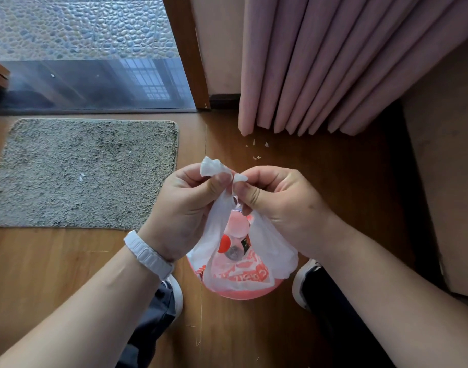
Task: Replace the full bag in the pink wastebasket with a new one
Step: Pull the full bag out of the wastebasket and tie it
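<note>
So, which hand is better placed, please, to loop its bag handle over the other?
Probably the left hand: its handle end sticks out longer, while the right hand pinches only a short tip.

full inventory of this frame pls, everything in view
white translucent plastic bag with red print: 1, white/red, centre, handles pulled up, rubbish inside
round pink wastebasket: 1, pink, on the floor under the bag, between the shoes
shaggy grey floor mat: 1, grey, left
pleated pink curtain: 1, pink, upper right
glass door with brown wooden frame: 1, upper left
small white scraps: several, white, floor below the curtain
brown wooden floor: 1, brown
white wristband: 1, left wrist
shoes: 2, white-soled, either side of the basket
left hand: pinches one bag handle
right hand: pinches the other handle
</note>
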A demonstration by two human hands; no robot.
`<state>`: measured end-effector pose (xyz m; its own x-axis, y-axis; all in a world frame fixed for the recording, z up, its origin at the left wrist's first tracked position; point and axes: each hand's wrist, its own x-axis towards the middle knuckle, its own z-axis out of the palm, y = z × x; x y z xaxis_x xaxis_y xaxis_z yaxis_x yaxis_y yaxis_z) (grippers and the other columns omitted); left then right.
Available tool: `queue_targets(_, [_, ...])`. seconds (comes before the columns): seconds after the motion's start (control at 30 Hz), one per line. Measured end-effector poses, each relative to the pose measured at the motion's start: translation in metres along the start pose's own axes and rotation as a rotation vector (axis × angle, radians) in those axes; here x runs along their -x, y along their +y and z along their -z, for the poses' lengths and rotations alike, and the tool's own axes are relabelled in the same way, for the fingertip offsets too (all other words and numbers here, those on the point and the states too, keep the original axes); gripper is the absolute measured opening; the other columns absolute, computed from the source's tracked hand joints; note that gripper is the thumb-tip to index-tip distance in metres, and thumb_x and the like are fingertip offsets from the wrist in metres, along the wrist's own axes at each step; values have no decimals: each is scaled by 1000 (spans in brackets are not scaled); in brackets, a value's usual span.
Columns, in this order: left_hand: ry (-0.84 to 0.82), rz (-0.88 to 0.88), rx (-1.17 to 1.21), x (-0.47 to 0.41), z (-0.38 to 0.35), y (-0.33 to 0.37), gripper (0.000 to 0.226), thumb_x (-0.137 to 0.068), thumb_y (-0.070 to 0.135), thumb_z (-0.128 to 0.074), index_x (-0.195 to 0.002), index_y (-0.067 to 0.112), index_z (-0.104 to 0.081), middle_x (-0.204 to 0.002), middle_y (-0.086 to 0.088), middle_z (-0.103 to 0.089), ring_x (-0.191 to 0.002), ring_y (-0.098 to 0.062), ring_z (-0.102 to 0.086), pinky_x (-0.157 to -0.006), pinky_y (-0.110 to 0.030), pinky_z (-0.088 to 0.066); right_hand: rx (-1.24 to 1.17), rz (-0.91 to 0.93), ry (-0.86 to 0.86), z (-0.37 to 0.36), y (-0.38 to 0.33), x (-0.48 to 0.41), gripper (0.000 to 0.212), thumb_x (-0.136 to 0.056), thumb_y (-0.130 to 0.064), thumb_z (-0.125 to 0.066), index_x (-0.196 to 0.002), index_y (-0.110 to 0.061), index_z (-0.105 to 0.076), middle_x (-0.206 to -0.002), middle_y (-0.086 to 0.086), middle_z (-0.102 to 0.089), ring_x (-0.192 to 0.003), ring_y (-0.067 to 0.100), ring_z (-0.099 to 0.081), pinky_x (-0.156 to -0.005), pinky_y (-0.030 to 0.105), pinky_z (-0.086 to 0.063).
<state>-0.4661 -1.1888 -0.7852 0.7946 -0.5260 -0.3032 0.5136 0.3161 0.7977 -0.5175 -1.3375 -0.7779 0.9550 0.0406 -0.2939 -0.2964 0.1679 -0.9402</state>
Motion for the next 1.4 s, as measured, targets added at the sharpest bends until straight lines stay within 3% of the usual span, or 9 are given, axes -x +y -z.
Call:
queue_targets(0.1, [21,23,8,0,2,-2,15,-75,15,-61,-66,13,-74,-65,-5,-67,-61,-16,-63,-62,-27,-54,69,9,33,-3,6,-1,20,-87,-25,-61,-94,-9,-72,-87,16,-69,-84,37,-62,-76,47,-56])
queue_targets(0.27, [-11,60,76,-5,13,-8,17,-75,25,-73,-82,10,-71,-82,-3,-68,-79,-15,-64,-79,-27,-52,102,31,121,-2,5,-2,17,-91,-20,-60,-97,-9,-71,-91,11,-68,-90,28,-64,-76,37,-56])
queue_targets(0.43, [-11,11,397,-5,9,-3,20,-88,20,-56,-72,10,-64,-83,-2,-62,-90,-14,-63,-98,-32,-49,-107,1,165,3,-4,-6,19,-84,-23,-61,-91,-8,-71,-95,22,-64,-91,30,-62,-87,54,-51])
queue_targets(0.57, [-25,-29,460,-5,11,4,27,-92,19,-45,-72,11,-61,-76,-1,-61,-87,-16,-65,-89,-29,-53,-228,9,171,6,-7,-9,17,-81,-25,-61,-85,-13,-72,-86,6,-69,-88,24,-64,-78,36,-57])
queue_targets(0.7, [-46,-45,398,-6,12,5,21,-73,20,-79,-75,10,-60,-73,-1,-53,-72,-14,-52,-77,-25,-51,-491,22,95,-2,-9,-8,17,-82,-13,-54,-83,3,-59,-87,12,-68,-88,26,-66,-83,33,-54])
queue_targets(0.87, [22,-80,272,-9,11,5,25,-94,10,-46,-72,10,-59,-67,0,-51,-65,-12,-46,-68,-22,-45,-638,29,63,-5,-9,-4,12,-87,-12,-47,-83,-2,-52,-74,13,-66,-100,30,-66,-90,37,-54])
queue_targets(1.07, [38,-111,34,-10,33,11,30,-92,7,-43,-65,14,-54,-63,0,-39,-61,-11,-32,-63,-23,-34,-662,63,154,18,-15,-6,17,-88,-11,-50,-72,-8,-48,-57,5,-37,-53,18,-45,-76,37,-55])
queue_targets(1.27, [82,-30,-260,-3,42,7,33,-92,18,-49,-64,14,-33,-64,-7,-15,-58,-19,-15,-50,-19,-40,314,181,112,25,2,1,21,-91,-17,-49,-72,-10,-54,-59,3,-44,-55,19,-44,-56,33,-43])
queue_targets(1.4, [116,-10,-265,-3,44,6,32,-90,17,-51,-59,20,-44,-59,0,-17,-56,-17,-12,-46,-18,-42,460,163,157,37,13,-2,24,-94,-20,-49,-72,-12,-52,-58,-8,-42,-56,11,-40,-53,28,-36])
